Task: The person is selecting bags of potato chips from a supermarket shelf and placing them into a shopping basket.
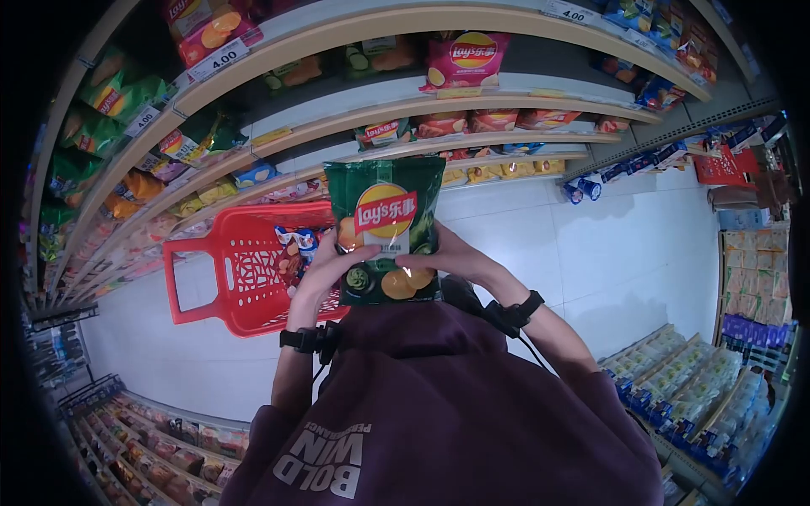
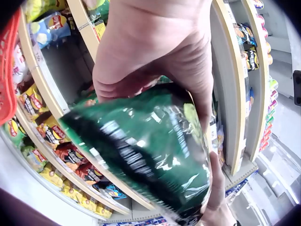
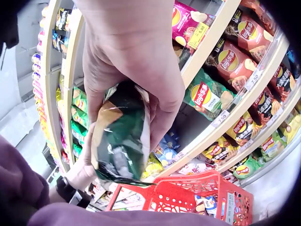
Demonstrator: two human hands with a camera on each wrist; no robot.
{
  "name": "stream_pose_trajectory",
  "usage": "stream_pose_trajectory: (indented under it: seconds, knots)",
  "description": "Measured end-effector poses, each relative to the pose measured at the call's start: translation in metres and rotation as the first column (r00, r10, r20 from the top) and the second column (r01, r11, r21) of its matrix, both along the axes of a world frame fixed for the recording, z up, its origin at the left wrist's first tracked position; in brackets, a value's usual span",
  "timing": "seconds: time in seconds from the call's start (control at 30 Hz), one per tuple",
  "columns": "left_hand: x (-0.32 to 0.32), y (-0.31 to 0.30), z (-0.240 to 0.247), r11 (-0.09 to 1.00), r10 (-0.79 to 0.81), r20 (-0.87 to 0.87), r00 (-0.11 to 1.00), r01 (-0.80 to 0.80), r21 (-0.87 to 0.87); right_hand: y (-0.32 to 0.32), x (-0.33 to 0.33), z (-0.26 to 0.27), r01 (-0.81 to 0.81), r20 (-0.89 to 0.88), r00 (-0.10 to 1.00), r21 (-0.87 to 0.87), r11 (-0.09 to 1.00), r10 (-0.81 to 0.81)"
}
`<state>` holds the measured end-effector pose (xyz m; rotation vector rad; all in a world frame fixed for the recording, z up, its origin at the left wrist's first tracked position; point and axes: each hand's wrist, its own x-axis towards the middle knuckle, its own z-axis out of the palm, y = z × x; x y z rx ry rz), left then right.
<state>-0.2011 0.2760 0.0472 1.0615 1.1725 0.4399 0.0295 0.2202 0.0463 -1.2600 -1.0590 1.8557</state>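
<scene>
A dark green bag of Lay's chips (image 1: 386,211) is held upright in front of the chest, its printed front facing up at the head camera. My left hand (image 1: 325,267) grips its left side, with the thumb across the front. On the opposite side my right hand (image 1: 460,257) grips it, thumb likewise over the front. In the left wrist view the bag's barcoded back (image 2: 146,146) faces the camera below the left hand (image 2: 150,52). The right wrist view shows the bag's side (image 3: 123,141) under the right hand (image 3: 129,61), whose fingers wrap both faces.
A red shopping basket (image 1: 274,211) with a few snack packs (image 1: 295,251) inside stands on the floor to the left. Curved shelves (image 1: 363,44) of chip bags run across the front and left. More stocked racks (image 1: 675,379) stand at the right and behind.
</scene>
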Motion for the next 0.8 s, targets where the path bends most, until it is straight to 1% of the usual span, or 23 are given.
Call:
stream_pose_trajectory:
  seconds: [0.03,0.13,0.17,0.27,0.3,0.4,0.43,0.53,0.6,0.7,0.8]
  knots:
    - [0.002,-0.004,0.005,0.997,-0.014,-0.113,0.994,0.021,0.069,-0.002,0.001,0.005,-0.007,-0.017,1.000,0.025,1.000,0.007]
    - [0.015,-0.018,0.023,0.997,-0.079,-0.094,0.992,0.079,-0.003,-0.012,0.014,-0.004,-0.093,0.061,0.994,0.045,0.995,0.090]
    - [0.018,-0.025,0.011,0.998,-0.044,-0.005,0.999,0.044,0.041,-0.017,0.019,-0.012,-0.075,0.072,0.995,0.104,0.992,0.067]
    - [0.044,-0.044,0.012,0.999,-0.020,0.127,0.992,0.015,0.041,-0.031,0.043,-0.014,-0.131,0.147,0.982,0.086,0.988,0.117]
    - [0.052,-0.050,0.004,0.999,-0.012,0.126,0.992,0.007,0.042,-0.036,0.053,-0.011,-0.134,0.182,0.976,0.078,0.988,0.118]
    - [0.078,-0.068,-0.017,0.999,0.001,0.130,0.992,-0.006,0.038,-0.053,0.082,-0.012,-0.115,0.205,0.976,0.176,0.978,0.078]
    - [0.092,-0.071,-0.007,0.999,-0.021,0.128,0.992,0.017,0.029,-0.059,0.092,-0.012,-0.111,0.192,0.978,0.159,0.981,0.079]
    - [0.123,-0.082,-0.011,0.994,-0.041,0.150,0.988,0.026,0.102,-0.073,0.120,-0.013,-0.078,0.175,0.983,0.126,0.989,0.055]
    - [0.138,-0.087,-0.016,0.995,-0.075,0.134,0.988,0.065,0.074,-0.083,0.133,-0.016,-0.032,0.177,0.984,0.121,0.992,0.010]
    - [0.161,-0.097,-0.016,0.995,-0.092,0.141,0.986,0.086,0.051,-0.096,0.153,-0.008,-0.020,0.211,0.977,0.081,0.997,0.002]
    - [0.185,-0.105,-0.017,0.992,-0.122,0.200,0.972,0.114,0.048,-0.111,0.173,-0.013,-0.041,0.230,0.973,0.146,0.988,0.007]
